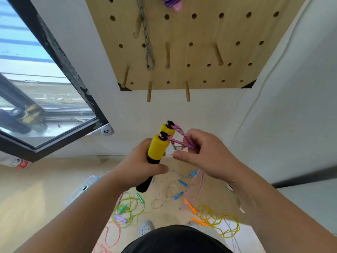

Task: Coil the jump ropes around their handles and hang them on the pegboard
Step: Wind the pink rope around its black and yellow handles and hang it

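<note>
My left hand (pixel 138 167) grips two yellow-and-black jump rope handles (pixel 158 148) held side by side, tops pointing up toward the wall. A pink braided rope (pixel 179 141) leaves both handle tops and runs to my right hand (pixel 206 156), which pinches the two strands together just right of the handles. The rest of the pink rope hangs down below that hand toward the floor. The wooden pegboard (pixel 191 57) is on the wall above, with several bare wooden pegs (pixel 187 91). A purple coiled rope (pixel 171 1) hangs at its top edge.
Several loose jump ropes (pixel 218 219) in green, yellow, orange, blue and pink lie tangled on the floor by my feet. A metal chain with a carabiner (pixel 148 52) hangs on the pegboard. A clear plastic box (pixel 82 190) lies on the floor left. A window (pixel 36 88) is at left.
</note>
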Demonstrator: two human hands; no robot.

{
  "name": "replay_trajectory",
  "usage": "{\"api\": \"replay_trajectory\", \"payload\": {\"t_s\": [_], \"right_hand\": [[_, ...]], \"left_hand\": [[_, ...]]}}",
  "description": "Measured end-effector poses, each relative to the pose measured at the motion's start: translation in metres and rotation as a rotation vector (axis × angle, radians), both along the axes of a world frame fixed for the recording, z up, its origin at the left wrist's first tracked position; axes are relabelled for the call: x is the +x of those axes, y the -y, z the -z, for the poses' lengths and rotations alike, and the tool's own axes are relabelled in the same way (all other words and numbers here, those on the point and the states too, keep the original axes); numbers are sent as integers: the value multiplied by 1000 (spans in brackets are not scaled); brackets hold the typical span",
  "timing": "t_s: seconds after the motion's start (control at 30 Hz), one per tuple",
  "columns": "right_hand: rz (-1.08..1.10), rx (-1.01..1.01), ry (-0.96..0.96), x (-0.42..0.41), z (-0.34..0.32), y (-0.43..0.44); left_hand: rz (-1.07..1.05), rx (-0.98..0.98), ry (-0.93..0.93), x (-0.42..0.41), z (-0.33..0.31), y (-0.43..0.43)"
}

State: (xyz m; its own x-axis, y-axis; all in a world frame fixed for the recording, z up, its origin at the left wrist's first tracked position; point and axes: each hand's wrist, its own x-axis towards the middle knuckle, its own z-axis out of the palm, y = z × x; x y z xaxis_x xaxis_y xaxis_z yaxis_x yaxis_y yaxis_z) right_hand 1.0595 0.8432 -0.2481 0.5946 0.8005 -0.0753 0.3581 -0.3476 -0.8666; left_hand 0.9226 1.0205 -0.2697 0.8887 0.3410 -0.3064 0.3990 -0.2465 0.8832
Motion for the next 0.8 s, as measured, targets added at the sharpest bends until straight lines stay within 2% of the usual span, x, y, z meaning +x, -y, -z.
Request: {"api": "replay_trajectory", "payload": {"t_s": [0.1,0.17,0.23,0.4,0.47,0.6,0.7,0.8], "right_hand": [[90,-22,-56,-5,-3,-18],[-9,-93,-14,-12,-7,-33],[-124,-115,25,-23,-14,-51],[-26,-95,-7,-42,-12,-77],[9,-84,-19,-46,-15,-79],[-85,-40,-125,-49,-18,-82],[-54,-111,-1,-46,-13,-81],[-23,-223,227,-39,-8,-68]], "left_hand": [[142,59,2,-14,-11,-38],[286,95,15,-21,-19,-57],[334,111,29,-23,-24,-72],[279,-40,55,-26,-22,-102],[381,-124,41,-31,-21,-109],[606,-153,-16,-33,-22,-112],[576,-20,-29,-28,-16,-112],[490,180,-26,-23,-9,-106]]}}
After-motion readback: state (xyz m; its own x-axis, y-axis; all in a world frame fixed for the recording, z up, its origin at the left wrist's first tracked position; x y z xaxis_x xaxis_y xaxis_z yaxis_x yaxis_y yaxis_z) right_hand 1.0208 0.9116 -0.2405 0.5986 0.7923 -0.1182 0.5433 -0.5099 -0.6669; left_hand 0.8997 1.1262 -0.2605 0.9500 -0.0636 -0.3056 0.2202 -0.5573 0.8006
